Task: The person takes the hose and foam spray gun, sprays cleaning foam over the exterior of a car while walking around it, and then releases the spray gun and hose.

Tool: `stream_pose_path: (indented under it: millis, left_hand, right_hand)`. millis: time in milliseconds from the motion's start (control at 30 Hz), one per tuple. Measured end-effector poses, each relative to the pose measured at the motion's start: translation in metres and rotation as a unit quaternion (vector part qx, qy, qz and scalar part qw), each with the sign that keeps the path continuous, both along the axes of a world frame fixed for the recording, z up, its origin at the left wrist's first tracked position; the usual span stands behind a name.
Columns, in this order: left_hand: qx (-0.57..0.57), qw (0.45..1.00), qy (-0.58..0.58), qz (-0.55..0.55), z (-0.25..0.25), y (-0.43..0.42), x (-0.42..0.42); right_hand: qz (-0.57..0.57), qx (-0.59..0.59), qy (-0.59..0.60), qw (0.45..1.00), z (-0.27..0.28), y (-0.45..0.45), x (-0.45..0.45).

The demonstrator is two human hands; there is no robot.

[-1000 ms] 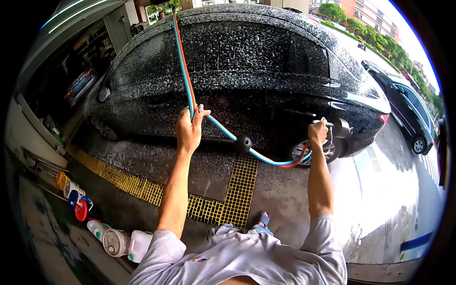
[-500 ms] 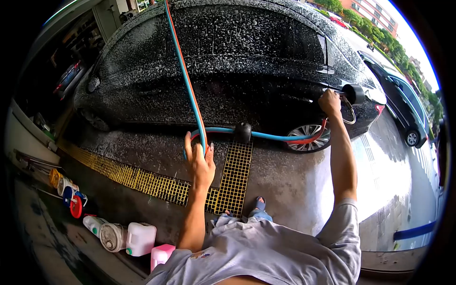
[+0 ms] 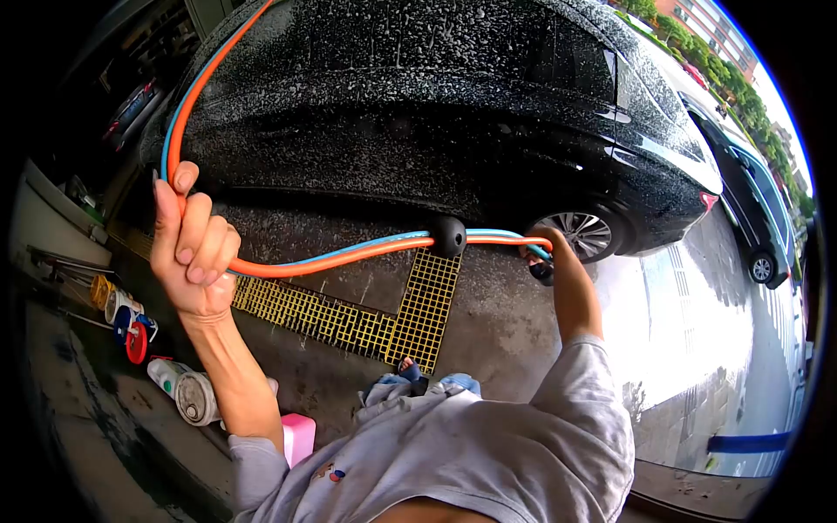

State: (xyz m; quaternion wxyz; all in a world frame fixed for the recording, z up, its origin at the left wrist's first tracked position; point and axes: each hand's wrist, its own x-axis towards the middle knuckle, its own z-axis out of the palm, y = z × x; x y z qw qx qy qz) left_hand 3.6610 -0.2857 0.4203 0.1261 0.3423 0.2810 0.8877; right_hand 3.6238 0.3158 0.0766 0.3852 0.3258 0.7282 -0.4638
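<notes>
"What's cut off?"
"The tops of the hoses (image 3: 350, 259) and black car (image 3: 436, 144), by the upper edge."
"Hidden?"
"Some of the pink container (image 3: 298, 438); also, whatever the right hand (image 3: 540, 235) grips is unclear."

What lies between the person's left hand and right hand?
In the head view, the orange hose and blue hose span the stretch, with a black ball on them, nearer the right hand than the left hand.
</notes>
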Motion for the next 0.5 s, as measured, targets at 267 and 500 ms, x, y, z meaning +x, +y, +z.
stream_pose_path:
  millis: [267, 500]
  left_hand:
    - [0.047, 0.960, -0.063, -0.267, 0.044, 0.164, 0.000]
    - [0.041, 0.954, -0.144, -0.259, 0.051, 0.214, 0.005]
  right_hand:
    - [0.469, 0.136, -0.055, 0.871, -0.079, -0.065, 0.143]
    - [0.201, 0.016, 0.078, 0.976, -0.058, -0.073, 0.230]
